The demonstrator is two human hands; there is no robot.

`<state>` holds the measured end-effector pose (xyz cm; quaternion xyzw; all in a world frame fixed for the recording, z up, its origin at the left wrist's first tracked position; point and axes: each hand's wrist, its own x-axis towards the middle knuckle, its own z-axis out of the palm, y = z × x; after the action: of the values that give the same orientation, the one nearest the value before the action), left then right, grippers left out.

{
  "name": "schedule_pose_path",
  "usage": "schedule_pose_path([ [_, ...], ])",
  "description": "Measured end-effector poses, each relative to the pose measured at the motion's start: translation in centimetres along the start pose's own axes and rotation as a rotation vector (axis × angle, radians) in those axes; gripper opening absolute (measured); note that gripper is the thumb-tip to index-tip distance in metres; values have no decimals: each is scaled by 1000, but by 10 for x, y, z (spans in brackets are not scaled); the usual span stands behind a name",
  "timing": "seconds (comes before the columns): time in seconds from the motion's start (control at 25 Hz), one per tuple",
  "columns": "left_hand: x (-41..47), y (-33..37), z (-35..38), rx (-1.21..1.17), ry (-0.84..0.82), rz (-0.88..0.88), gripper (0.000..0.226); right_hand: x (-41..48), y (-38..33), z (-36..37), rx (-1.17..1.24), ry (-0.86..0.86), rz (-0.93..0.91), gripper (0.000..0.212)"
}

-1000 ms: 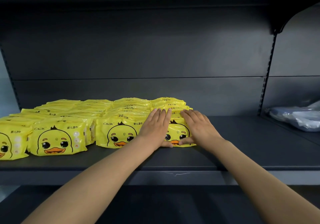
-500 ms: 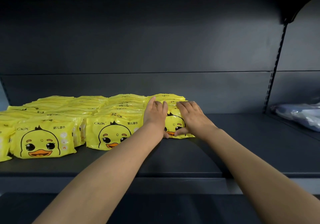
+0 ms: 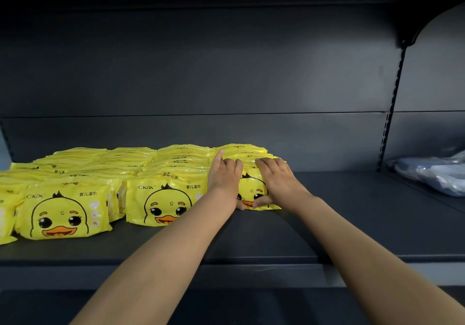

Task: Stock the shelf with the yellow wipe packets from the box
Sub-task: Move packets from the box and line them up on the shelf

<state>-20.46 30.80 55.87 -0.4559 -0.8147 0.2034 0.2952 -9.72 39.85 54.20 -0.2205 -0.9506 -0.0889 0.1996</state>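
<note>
Yellow film, glossy and crinkled, wraps the wipe packets (image 3: 156,163) that fill the left part of the dark grey shelf (image 3: 352,214). They lie in several rows running front to back, each packet leaning on the one behind it. The forward faces carry a cartoon duckling with black eyes and an orange beak. "Ckak" stands in white at the upper left corner and the characters 婴儿湿巾 in dark print at the upper right. Both are legible on the middle packet (image 3: 163,199) and on the left packet (image 3: 60,211) at the shelf's front. The front packet (image 3: 251,186) of the rightmost row stands on the shelf just beside the middle packet, held by both hands; only a strip of its duck face shows between them, and its lettering is covered. The left hand (image 3: 224,181) grips its left side, thumb low on the face and fingers (image 3: 230,165) curled over the top edge, except the forefinger, which lies straight along the packets behind. The right hand (image 3: 276,181) grips the right side, thumb on the lower face near the beak and all fingers bent over the top. Farther right, a slotted upright (image 3: 391,123) marks the end of the bay. Beyond it lies a bundle in pale blue-grey plastic (image 3: 432,173), with no writing that can be read.
</note>
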Motion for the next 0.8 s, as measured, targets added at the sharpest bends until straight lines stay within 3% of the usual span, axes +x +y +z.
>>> schedule_pose_path([
  [0.36, -12, -14, -13, -106, -67, 85, 126, -5, -17, -19, -139, -146, 138, 110],
  [0.6, -45, -43, -27, -470, -37, 137, 67, -21, -26, -51, -77, -130, 196, 81],
  [0.8, -96, -79, -52, -573, 77, 93, 51, -52, -38, -96, 6, -151, 213, 59],
])
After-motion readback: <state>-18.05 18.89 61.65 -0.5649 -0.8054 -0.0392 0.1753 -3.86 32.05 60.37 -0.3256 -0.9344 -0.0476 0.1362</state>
